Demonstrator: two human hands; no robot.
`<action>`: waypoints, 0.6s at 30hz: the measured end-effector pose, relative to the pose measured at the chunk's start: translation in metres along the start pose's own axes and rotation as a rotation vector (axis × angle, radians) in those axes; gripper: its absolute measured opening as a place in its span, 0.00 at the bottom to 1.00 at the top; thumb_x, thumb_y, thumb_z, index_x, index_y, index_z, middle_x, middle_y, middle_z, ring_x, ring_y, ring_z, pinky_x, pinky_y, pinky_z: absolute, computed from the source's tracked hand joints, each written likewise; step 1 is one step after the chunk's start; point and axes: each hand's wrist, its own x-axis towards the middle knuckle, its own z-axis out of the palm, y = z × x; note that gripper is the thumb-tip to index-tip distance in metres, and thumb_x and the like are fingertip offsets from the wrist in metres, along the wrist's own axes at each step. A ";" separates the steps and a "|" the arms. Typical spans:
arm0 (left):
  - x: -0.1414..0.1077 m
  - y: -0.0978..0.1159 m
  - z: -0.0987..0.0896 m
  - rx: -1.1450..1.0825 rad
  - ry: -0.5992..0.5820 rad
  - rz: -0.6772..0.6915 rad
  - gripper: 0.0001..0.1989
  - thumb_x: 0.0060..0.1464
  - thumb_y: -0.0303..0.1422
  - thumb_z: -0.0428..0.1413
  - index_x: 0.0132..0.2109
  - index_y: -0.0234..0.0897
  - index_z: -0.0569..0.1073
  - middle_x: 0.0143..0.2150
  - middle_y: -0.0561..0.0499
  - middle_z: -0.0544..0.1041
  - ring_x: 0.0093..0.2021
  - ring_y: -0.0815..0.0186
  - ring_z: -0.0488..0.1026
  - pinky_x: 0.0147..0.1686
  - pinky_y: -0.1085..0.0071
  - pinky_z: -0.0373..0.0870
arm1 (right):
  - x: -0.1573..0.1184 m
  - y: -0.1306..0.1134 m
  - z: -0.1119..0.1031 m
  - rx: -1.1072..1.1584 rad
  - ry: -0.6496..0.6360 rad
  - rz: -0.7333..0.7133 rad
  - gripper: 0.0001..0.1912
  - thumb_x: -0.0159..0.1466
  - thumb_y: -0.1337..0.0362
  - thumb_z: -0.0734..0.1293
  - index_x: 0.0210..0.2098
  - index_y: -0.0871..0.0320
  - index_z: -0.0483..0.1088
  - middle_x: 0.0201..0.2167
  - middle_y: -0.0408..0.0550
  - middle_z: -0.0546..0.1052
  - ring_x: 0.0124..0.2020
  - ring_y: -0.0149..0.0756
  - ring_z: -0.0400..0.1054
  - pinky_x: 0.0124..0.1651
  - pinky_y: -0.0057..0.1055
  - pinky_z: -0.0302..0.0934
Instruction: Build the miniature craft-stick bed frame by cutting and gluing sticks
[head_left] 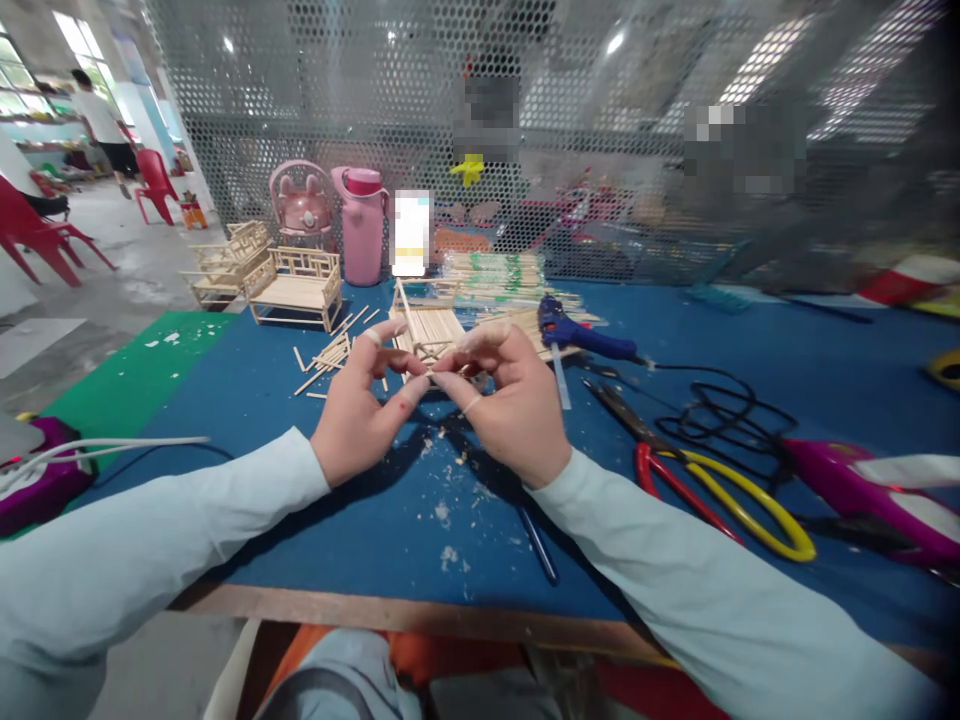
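My left hand (367, 405) and my right hand (510, 400) meet above the blue table, fingertips pinched together around something small and pale that I cannot make out. Just behind the fingers lies a partly built frame of thin wooden sticks (431, 325), its near part hidden by my hands. Loose short sticks (328, 362) are scattered left of it. A finished-looking miniature wooden bench (296, 287) stands farther back on the left, beside another small wooden piece (229, 262).
A blue glue gun (589, 335), pliers with red and yellow handles (720, 490), tangled black cable and a purple device (877, 490) lie right. A pink bottle (363, 230), phone (410, 235) and bundled sticks (491, 275) stand or lie at the back. Perforated metal rises behind.
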 end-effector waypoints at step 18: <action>0.012 -0.005 -0.003 0.100 0.030 0.033 0.20 0.51 0.24 0.59 0.49 0.38 0.62 0.32 0.56 0.76 0.30 0.72 0.74 0.33 0.73 0.71 | 0.023 0.004 -0.021 -0.775 -0.051 -0.984 0.11 0.59 0.72 0.67 0.38 0.52 0.65 0.23 0.38 0.72 0.29 0.33 0.66 0.38 0.36 0.56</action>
